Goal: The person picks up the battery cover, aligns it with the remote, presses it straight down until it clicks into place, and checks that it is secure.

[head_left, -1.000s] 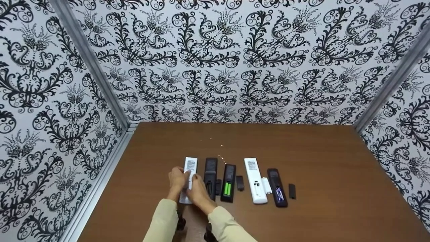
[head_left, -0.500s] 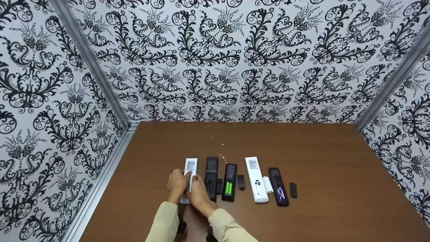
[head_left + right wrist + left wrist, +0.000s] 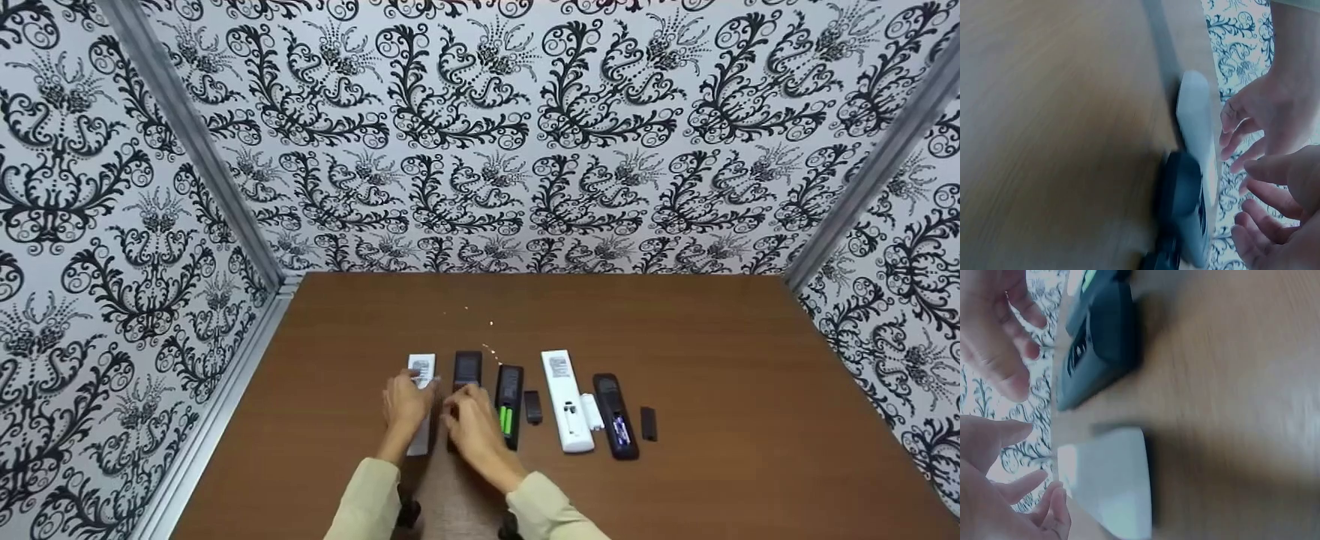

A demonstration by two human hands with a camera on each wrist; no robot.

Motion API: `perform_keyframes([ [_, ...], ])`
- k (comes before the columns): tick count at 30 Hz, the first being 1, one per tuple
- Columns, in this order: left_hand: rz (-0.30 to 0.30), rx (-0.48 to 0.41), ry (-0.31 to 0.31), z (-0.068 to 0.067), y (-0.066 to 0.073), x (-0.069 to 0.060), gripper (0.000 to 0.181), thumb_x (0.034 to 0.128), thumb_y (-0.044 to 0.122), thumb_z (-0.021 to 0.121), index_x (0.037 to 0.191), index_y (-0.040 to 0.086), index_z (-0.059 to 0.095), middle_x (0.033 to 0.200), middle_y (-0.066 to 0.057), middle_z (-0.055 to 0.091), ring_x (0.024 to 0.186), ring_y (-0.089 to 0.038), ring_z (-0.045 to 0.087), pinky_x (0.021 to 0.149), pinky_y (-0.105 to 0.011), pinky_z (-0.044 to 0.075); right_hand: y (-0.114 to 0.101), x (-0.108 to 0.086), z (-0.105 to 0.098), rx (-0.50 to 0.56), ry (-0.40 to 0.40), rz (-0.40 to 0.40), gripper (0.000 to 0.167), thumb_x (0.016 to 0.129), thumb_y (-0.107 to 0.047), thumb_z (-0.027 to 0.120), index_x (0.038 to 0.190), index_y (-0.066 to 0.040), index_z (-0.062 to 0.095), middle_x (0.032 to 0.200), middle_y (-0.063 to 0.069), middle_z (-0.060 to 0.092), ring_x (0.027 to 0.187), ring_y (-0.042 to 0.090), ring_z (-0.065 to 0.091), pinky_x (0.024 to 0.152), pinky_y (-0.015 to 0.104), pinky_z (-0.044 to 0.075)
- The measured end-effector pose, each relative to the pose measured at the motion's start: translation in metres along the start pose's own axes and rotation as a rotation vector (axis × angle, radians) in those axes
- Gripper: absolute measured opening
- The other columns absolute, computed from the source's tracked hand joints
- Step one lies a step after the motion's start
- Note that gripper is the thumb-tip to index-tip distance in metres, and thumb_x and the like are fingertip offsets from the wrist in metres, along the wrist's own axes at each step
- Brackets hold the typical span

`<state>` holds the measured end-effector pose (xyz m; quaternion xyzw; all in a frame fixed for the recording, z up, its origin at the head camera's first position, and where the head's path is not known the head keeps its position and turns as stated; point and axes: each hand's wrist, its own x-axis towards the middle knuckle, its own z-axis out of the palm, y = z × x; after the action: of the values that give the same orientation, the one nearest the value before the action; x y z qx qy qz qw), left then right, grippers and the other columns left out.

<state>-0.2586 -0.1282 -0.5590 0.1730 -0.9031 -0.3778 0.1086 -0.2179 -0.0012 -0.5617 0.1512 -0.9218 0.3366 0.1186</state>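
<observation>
My left hand (image 3: 406,405) is over the leftmost white remote (image 3: 421,364), fingers loosely spread; whether the fingertips touch it I cannot tell. In the left wrist view, the left hand (image 3: 1002,495) is beside the white remote (image 3: 1112,481). My right hand (image 3: 476,427) hovers over a dark remote (image 3: 468,365), hiding its lower part. The right wrist view shows the right hand (image 3: 1283,219) with bent, parted fingers and nothing visible between them. The left hand (image 3: 1275,112) appears above it, apart.
To the right lie a dark remote (image 3: 510,384) with green batteries, a small dark cover (image 3: 533,406), a white remote (image 3: 561,382) with an open compartment, its white cover (image 3: 592,412), a dark remote (image 3: 609,394) and another dark cover (image 3: 649,424). Patterned walls surround the table (image 3: 712,337).
My right hand has left the leftmost white remote and moved right, over the neighbouring dark remote. The left hand's fingers have spread, and a gap now separates both hands.
</observation>
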Motion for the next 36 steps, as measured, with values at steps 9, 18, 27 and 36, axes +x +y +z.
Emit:
perform_keyframes([
  [9,0.005,-0.073,-0.101,0.016,0.019,-0.008,0.043,0.0831,0.022,0.080,0.115,-0.004,0.069,0.107,-0.023,0.073,0.104,-0.039,0.068,0.091,-0.047,0.054,0.028,-0.007,-0.013,-0.110,0.125,0.026,0.013,0.074,-0.007,0.084,0.085,-0.009,0.077,0.094,0.005,0.065,0.091,0.024,0.055,0.080,0.039,0.047],
  [18,-0.005,-0.026,-0.145,0.030,0.027,-0.012,0.045,0.0811,0.025,0.082,0.115,-0.002,0.069,0.109,-0.020,0.074,0.103,-0.036,0.069,0.089,-0.047,0.055,0.037,-0.010,-0.014,-0.173,0.090,0.077,0.015,0.074,-0.009,0.085,0.087,-0.008,0.077,0.096,0.006,0.063,0.092,0.024,0.052,0.081,0.041,0.047],
  [27,-0.046,0.065,-0.176,0.037,0.037,-0.014,0.045,0.0792,0.029,0.084,0.107,-0.003,0.068,0.097,-0.020,0.070,0.090,-0.036,0.068,0.079,-0.048,0.055,0.042,-0.016,-0.007,-0.285,0.088,0.006,0.012,0.074,-0.010,0.082,0.082,-0.007,0.074,0.098,0.007,0.061,0.094,0.027,0.050,0.081,0.043,0.045],
  [36,-0.019,0.117,-0.145,0.044,0.040,-0.022,0.062,0.0743,0.025,0.089,0.116,-0.010,0.060,0.112,-0.031,0.060,0.103,-0.049,0.061,0.088,-0.053,0.053,0.042,-0.027,-0.002,-0.331,0.084,-0.057,0.008,0.076,-0.005,0.078,0.083,-0.005,0.073,0.100,0.009,0.065,0.100,0.032,0.055,0.089,0.048,0.050],
])
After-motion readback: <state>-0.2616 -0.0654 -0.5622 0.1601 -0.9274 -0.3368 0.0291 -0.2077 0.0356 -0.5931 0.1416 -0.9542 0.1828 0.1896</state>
